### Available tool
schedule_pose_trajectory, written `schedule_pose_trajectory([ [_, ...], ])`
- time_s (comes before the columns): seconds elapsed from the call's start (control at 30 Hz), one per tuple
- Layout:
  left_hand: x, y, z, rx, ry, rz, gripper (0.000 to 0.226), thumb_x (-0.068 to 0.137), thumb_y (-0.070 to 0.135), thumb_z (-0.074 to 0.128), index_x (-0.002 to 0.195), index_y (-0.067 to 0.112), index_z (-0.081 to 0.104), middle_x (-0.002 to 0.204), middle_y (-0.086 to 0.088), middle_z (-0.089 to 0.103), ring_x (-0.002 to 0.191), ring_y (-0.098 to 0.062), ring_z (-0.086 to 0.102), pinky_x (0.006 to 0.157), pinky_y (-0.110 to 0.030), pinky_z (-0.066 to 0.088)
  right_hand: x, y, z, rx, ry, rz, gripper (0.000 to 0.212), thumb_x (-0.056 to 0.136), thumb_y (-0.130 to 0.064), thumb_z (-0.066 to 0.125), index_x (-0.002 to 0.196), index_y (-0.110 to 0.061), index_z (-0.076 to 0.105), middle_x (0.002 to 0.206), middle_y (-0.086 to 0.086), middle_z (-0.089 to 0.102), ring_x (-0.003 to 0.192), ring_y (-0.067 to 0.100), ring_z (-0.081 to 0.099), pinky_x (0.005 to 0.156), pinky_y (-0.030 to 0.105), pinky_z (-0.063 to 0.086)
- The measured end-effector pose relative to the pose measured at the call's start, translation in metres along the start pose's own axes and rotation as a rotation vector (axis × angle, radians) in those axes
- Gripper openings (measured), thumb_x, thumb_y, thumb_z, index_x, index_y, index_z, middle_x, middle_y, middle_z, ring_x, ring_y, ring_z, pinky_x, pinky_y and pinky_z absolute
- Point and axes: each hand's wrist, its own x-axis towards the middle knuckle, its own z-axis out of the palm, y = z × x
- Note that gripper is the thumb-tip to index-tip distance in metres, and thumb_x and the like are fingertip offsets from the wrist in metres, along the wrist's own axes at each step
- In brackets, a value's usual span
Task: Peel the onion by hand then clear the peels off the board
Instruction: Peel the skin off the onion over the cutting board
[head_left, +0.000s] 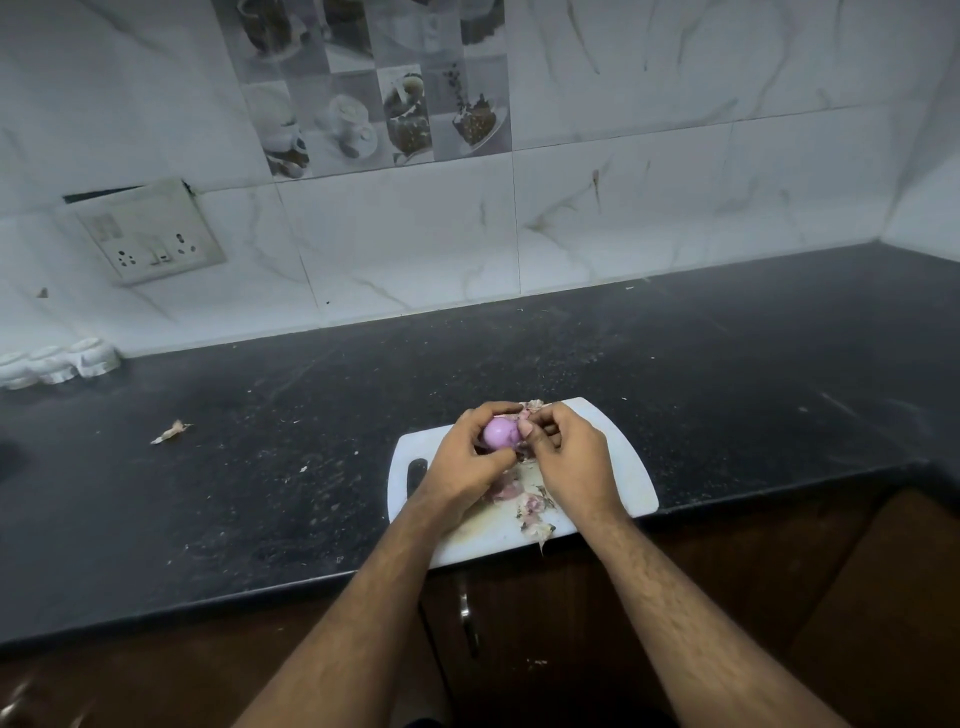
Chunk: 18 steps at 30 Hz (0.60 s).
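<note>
Both hands at lower centre of the frame, over a white cutting board (621, 457) that lies on the dark speckled counter (260, 441) with its near edge overhanging the counter's front edge. Left hand (470, 460) has its grip curled round a small purple onion (500, 433), fingers wrapped over the top and thumb below; the onion's shiny peeled face shows between the two hands, held just above the board's far half. Right hand (569, 457) is just beside it, thumb against the onion's right side, fingers curled in a pinching grip on a bit of dry skin (530, 408) that sticks up at the onion's far side. Loose peels (527, 506), pinkish and pale, lie on the board's near half between the two wrists, one piece at the near edge hanging slightly over. Board has a dark handle slot (417, 475) at its left end.

One stray peel scrap (171, 432) sits on the counter at mid left, well apart from the board. White moulded object (57, 364) at the far left edge against the wall; what it is cannot be told. Socket plate (148, 236) on the marble-look wall tiles, upper left. Brown cabinet front with a metal handle (467, 621) below the counter, between the forearms.
</note>
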Motion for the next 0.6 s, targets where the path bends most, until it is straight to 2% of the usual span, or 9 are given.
schedule_pose_trajectory([
  [0.07,-0.001,0.003,-0.001,-0.091,0.003,-0.019,0.038,0.091,0.001,0.066,0.12,0.025,0.069,0.115,-0.007,0.067,0.079,-0.01,0.064,0.06,-0.017,0.051,0.001,0.0,0.0,-0.046,-0.003,0.027,0.012,0.101,-0.029,0.065,0.102,-0.017,0.066,0.086,-0.012,0.069,0.078,-0.006,0.062,0.064,0.004,0.046],
  [0.2,0.001,0.002,-0.002,-0.156,-0.034,-0.038,0.024,0.096,0.027,0.07,0.119,0.021,0.068,0.116,-0.009,0.073,0.099,-0.015,0.072,0.081,-0.023,0.056,0.003,-0.002,0.002,-0.133,-0.119,0.036,0.019,0.104,-0.035,0.057,0.108,-0.018,0.063,0.091,-0.008,0.069,0.083,0.002,0.064,0.066,0.013,0.047],
  [0.33,0.004,-0.001,-0.001,-0.115,-0.006,-0.034,0.019,0.105,0.024,0.059,0.111,0.007,0.064,0.088,0.004,0.069,0.073,0.001,0.064,0.067,-0.015,0.05,0.002,-0.004,0.005,-0.241,-0.196,-0.058,0.026,0.108,-0.038,0.045,0.107,-0.017,0.06,0.092,-0.005,0.067,0.079,0.008,0.06,0.063,0.022,0.043],
  [0.4,0.006,-0.002,0.0,-0.104,0.012,-0.054,0.018,0.107,0.026,0.056,0.106,0.01,0.065,0.085,0.006,0.07,0.075,0.0,0.065,0.068,-0.016,0.05,0.003,-0.005,0.004,-0.216,-0.229,-0.066,0.031,0.109,-0.039,0.041,0.105,-0.015,0.06,0.095,-0.004,0.068,0.085,0.013,0.062,0.068,0.026,0.047],
  [0.5,0.01,-0.003,0.002,-0.019,0.047,-0.075,0.021,0.11,0.026,0.049,0.098,0.02,0.066,0.083,0.014,0.071,0.08,0.002,0.064,0.072,-0.015,0.049,0.004,-0.009,0.002,-0.127,-0.288,-0.041,0.037,0.109,-0.04,0.041,0.118,-0.01,0.061,0.109,0.001,0.071,0.101,0.018,0.066,0.088,0.036,0.053],
  [0.6,0.012,-0.001,0.005,0.094,0.036,-0.061,0.027,0.112,0.025,0.044,0.095,0.019,0.064,0.077,0.021,0.067,0.074,0.008,0.059,0.071,-0.011,0.046,0.002,-0.01,-0.002,-0.061,-0.318,-0.032,0.033,0.109,-0.037,0.042,0.117,-0.012,0.062,0.109,-0.001,0.072,0.102,0.015,0.066,0.092,0.035,0.054],
])
